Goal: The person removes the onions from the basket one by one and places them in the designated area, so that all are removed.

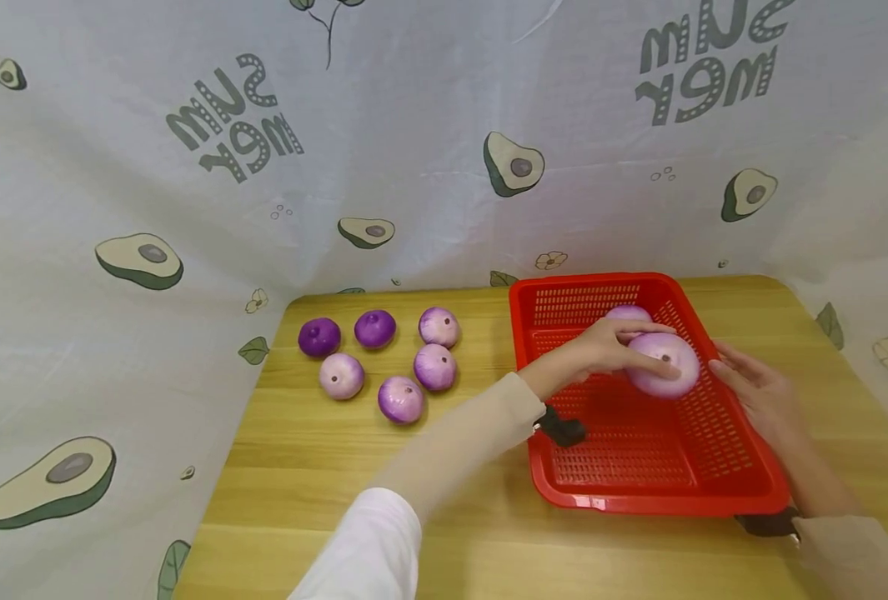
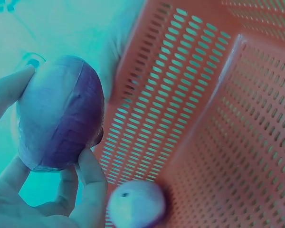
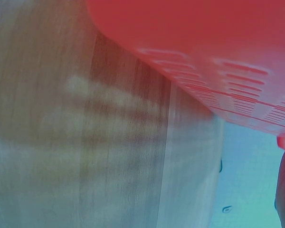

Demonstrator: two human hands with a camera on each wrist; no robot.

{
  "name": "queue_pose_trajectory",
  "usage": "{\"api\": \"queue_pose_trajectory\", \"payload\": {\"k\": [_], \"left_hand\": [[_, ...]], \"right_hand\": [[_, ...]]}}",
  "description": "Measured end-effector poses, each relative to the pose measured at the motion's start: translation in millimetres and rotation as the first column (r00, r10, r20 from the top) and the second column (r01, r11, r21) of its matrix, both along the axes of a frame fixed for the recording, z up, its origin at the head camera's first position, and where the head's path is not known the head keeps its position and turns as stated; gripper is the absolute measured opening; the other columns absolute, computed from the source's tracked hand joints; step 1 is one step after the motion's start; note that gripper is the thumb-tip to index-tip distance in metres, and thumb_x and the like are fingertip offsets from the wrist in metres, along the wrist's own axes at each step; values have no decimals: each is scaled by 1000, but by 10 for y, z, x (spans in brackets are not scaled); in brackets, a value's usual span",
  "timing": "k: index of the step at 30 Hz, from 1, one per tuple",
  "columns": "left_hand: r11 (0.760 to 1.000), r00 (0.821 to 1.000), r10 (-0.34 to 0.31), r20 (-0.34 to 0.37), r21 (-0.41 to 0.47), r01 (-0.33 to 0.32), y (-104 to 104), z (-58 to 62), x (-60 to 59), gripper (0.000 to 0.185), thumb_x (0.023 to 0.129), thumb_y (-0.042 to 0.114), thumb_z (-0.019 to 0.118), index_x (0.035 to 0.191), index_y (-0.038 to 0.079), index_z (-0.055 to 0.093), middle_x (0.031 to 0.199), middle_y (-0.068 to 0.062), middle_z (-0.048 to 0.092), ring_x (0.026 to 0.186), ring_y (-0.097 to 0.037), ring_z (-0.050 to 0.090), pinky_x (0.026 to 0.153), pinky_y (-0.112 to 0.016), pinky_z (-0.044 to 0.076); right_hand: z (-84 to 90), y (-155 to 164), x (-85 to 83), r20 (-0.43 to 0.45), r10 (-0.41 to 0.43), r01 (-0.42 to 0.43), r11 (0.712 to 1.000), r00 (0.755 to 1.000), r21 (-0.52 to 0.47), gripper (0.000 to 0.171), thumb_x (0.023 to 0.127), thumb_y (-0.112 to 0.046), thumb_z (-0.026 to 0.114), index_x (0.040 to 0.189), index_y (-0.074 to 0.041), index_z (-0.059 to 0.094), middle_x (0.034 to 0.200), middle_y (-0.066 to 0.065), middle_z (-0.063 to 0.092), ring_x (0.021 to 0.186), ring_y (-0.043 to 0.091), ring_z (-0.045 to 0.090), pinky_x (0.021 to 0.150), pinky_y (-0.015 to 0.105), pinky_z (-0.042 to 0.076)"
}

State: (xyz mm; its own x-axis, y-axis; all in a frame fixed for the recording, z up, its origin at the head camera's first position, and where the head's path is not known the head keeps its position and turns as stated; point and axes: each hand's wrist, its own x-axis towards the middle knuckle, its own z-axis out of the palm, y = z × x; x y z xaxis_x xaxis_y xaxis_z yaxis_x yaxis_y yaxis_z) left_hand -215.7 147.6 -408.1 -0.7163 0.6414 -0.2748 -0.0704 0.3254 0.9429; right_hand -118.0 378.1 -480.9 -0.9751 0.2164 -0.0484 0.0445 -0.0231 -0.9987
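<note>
My left hand (image 1: 612,346) reaches over the red plastic basket (image 1: 616,502) and holds a purple-and-white onion (image 1: 682,354), thumb on one side and fingers on the other. The left wrist view shows this onion (image 2: 61,114) raised in the grasp, near the slotted side wall. Below it, a second onion (image 2: 137,203) lies inside the basket, by a corner; in the head view this onion (image 1: 627,312) is partly covered by the left hand. At the basket's right side my right hand (image 1: 770,400) grips the rim, with its thumb on the edge.
Several more onions sit on the wooden table (image 1: 286,467) left of the basket, among them a dark purple onion (image 1: 319,337) and a paler onion (image 1: 401,400). A white curtain (image 1: 413,125) printed with avocados hangs behind and beside the table.
</note>
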Motion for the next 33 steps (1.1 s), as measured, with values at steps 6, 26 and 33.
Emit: {"api": "queue_pose_trajectory", "payload": {"k": [6, 26, 33], "left_hand": [[990, 982, -132, -133, 38, 138, -196, 144, 78, 46, 84, 16, 81, 127, 28, 69, 112, 16, 60, 96, -4, 54, 74, -21, 52], [977, 937, -166, -307, 79, 199, -904, 125, 285, 53, 80, 23, 86, 130, 28, 67, 116, 19, 61, 106, 0, 51, 81, -20, 52], [978, 941, -117, -317, 130, 165, -1159, 21, 308, 57, 79, 18, 86, 132, 20, 66, 115, 19, 63, 107, -2, 51, 85, -22, 52]], "right_hand": [[-3, 13, -7, 38, -16, 13, 996, 999, 88, 44, 100, -20, 63, 142, -31, 58, 92, -22, 69, 68, 7, 69, 57, 25, 57], [-24, 27, -43, -30, 22, -22, 1000, 999, -15, 39, 100, -9, 61, 129, -34, 68, 95, -18, 70, 70, 5, 69, 57, 22, 56], [-40, 24, -46, -33, 18, -18, 1000, 999, -10, 39, 99, -8, 63, 124, -37, 70, 94, -19, 69, 70, 3, 67, 56, 20, 55]]}}
